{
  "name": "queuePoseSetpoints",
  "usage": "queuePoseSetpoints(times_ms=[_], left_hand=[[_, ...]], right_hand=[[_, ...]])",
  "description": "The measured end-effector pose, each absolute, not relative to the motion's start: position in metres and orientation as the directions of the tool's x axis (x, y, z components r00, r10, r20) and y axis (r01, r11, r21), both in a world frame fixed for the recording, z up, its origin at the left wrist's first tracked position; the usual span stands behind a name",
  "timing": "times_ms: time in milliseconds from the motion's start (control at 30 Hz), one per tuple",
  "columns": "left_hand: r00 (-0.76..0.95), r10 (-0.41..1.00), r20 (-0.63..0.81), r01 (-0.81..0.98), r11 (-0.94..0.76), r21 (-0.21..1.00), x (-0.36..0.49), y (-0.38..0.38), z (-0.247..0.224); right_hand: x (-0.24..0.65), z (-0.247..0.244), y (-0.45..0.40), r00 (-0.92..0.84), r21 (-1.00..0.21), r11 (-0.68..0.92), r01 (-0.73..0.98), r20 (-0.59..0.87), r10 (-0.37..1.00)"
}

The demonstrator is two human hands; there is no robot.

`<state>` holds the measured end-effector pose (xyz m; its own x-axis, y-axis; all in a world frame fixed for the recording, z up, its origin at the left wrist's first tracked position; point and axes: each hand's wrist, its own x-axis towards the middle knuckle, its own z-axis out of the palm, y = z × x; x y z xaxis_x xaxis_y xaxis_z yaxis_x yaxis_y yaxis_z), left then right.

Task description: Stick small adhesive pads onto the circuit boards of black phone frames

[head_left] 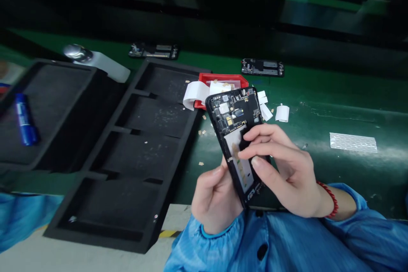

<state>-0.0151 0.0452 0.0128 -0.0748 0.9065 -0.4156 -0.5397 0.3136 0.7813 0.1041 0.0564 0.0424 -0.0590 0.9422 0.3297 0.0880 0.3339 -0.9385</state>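
Through the head camera, the only view I have, I see an opened phone (234,136) tilted above the near edge of a green counter (321,170), its circuit board towards the upper end. The left hand (216,199) has hold of it from below and along one side. The right hand (283,174) reaches over the lower half — thumb and fingers bent close together at the pale panel (237,159) — but I cannot tell whether they pinch anything. A red bracelet (330,199) circles that wrist.

Just behind the phone I make out a red bin (204,77) with curled white paper (195,92) hanging over its side; small tan scraps (201,163) lie near it. Two more opened phones (263,67) rest farther back, well apart. To the left is a long black tray (140,155) with four compartments, then a white bottle (111,67) with a shiny top — and a blue marker (25,119) on another black block (63,89). A silvery textured strip (353,142) lies off to the right.
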Motion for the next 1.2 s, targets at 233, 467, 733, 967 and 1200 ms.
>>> queuePoseSetpoints(times_ms=[233,467,733,967,1200], left_hand=[[0.11,0.945,-0.308,-0.5,0.32,0.804,-0.006,0.04,0.04],[0.121,0.931,-0.345,-0.432,0.363,0.826,-0.002,0.043,0.019],[-0.16,0.88,-0.447,-0.206,0.413,0.887,0.0,0.074,-0.023],[0.195,0.979,-0.058,0.006,0.058,0.998,-0.001,0.076,-0.007],[0.044,0.997,-0.062,-0.061,0.065,0.996,-0.015,0.073,-0.016]], right_hand=[[0.112,0.034,0.065,-0.076,-0.976,0.215,-0.027,0.217,0.973],[0.108,0.013,0.064,0.021,-0.974,0.222,-0.049,0.221,0.975],[0.129,-0.021,0.051,-0.173,-0.997,-0.02,0.075,-0.033,0.984],[0.173,-0.023,0.09,-0.19,-0.954,-0.278,-0.113,-0.253,0.948],[0.298,-0.015,0.154,0.256,-0.996,-0.035,0.079,-0.013,0.966]])
